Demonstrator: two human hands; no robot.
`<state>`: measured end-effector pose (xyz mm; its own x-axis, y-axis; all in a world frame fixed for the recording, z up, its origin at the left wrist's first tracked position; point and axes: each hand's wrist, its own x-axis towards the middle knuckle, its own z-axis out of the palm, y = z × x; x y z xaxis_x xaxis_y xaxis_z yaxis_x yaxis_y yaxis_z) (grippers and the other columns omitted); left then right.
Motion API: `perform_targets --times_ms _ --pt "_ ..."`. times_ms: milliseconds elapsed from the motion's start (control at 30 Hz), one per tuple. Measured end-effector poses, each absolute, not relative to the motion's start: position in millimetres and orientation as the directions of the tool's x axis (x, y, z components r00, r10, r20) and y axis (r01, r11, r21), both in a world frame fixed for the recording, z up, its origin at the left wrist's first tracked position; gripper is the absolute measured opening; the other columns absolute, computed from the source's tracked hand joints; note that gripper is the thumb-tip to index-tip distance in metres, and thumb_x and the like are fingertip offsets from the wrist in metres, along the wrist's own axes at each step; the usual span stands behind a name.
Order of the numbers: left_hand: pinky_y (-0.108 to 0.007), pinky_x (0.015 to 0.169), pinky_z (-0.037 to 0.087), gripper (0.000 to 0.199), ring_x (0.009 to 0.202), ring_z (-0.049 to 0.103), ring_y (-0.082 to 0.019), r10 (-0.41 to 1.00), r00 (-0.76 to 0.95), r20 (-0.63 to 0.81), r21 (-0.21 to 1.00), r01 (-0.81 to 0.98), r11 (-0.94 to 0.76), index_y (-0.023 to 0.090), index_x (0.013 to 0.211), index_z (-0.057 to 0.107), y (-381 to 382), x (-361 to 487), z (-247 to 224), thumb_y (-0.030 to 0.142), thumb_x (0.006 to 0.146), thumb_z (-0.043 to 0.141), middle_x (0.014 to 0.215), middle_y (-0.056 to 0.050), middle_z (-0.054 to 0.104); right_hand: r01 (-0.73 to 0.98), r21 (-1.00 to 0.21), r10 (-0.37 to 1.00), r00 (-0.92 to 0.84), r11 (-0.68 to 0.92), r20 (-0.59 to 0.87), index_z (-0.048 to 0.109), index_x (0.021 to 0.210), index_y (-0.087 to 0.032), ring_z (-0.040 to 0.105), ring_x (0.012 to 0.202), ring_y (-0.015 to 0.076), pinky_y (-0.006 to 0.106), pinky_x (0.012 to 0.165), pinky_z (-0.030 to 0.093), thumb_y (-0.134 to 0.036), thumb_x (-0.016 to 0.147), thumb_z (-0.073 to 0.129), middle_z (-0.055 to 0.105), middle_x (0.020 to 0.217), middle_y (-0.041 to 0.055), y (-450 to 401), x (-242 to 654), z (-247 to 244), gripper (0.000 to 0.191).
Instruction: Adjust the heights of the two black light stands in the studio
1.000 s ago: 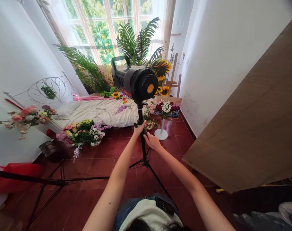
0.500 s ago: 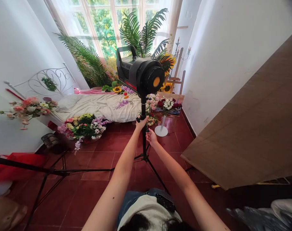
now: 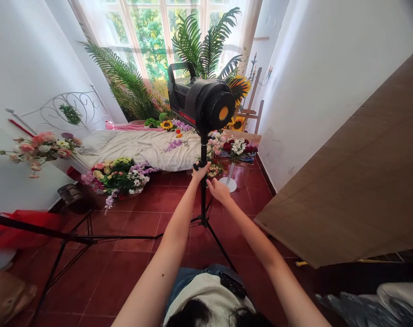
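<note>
A black studio light [image 3: 201, 100] with a top handle and an orange centre on its front is mounted upright on a black light stand [image 3: 203, 206]. My left hand [image 3: 201, 173] is wrapped round the stand's pole, by a collar below the light. Just lower and to the right, my right hand [image 3: 220, 190] has its fingers pinched together against the side of the pole, where a small tightening knob sits. The fingers mostly cover that knob. The stand's legs spread on the red tiled floor [image 3: 138, 259].
Behind the light is a bed [image 3: 131, 147] with a cream cover. Flower bunches [image 3: 116, 177] stand before it, and a white-based flower stand [image 3: 228, 184] is near my right hand. Another black stand [image 3: 66, 237] reaches in from the left. A large brown board [image 3: 356, 181] leans at right.
My right hand has turned, its back now more toward me, and its fingers have closed in at the knob. The left hand keeps its hold. The view has shifted slightly.
</note>
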<state>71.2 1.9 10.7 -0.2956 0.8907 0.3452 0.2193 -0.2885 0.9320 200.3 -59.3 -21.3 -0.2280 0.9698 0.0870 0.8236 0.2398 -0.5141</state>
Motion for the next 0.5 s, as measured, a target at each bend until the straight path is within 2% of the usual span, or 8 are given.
perform_targets --times_ms 100,233,367,500 --pt "-0.024 0.055 0.041 0.027 0.053 0.05 -0.011 0.884 -0.302 0.357 0.923 0.258 -0.284 0.018 0.061 0.056 3.9 70.5 9.3 0.041 0.07 0.067 0.055 0.001 0.055 0.886 -0.299 0.935 -0.342 0.354 0.096 0.057 0.103 -0.016 0.064 0.092 0.0233 0.028 0.076 0.043 -0.062 0.092 0.027 0.068 0.098 0.0138 -60.7 196.3 -9.2 0.056" --pt "-0.024 0.055 0.042 0.026 0.053 0.051 -0.011 0.893 -0.286 0.347 0.925 0.261 -0.276 0.018 0.064 0.057 5.6 69.7 7.0 0.042 0.07 0.065 0.055 0.001 0.055 0.901 -0.156 0.915 -0.394 0.404 0.091 0.059 0.104 -0.011 0.066 0.09 0.0242 0.029 0.075 0.044 -0.046 0.097 0.027 0.069 0.094 0.018 -53.2 188.9 -6.6 0.048" --pt "-0.024 0.053 0.041 0.029 0.051 0.05 -0.011 0.903 -0.286 0.32 0.934 0.252 -0.252 0.018 0.065 0.057 5.3 69.5 6.0 0.046 0.071 0.064 0.055 0.002 0.055 0.871 -0.103 0.877 -0.473 0.48 0.087 0.061 0.101 -0.01 0.068 0.084 0.0236 0.027 0.07 0.044 -0.037 0.098 0.027 0.07 0.089 0.0179 -42.7 188.9 -14.6 0.044" --pt "-0.025 0.055 0.041 0.027 0.052 0.05 -0.011 0.892 -0.292 0.344 0.919 0.299 -0.257 0.018 0.065 0.057 5.9 68.0 3.9 0.044 0.071 0.063 0.057 0.001 0.055 0.875 -0.145 0.884 -0.441 0.462 0.155 0.064 0.095 -0.012 0.067 0.075 0.0202 0.023 0.063 0.039 -0.037 0.098 0.029 0.071 0.083 0.0147 -34.5 192.7 -27.5 0.043"
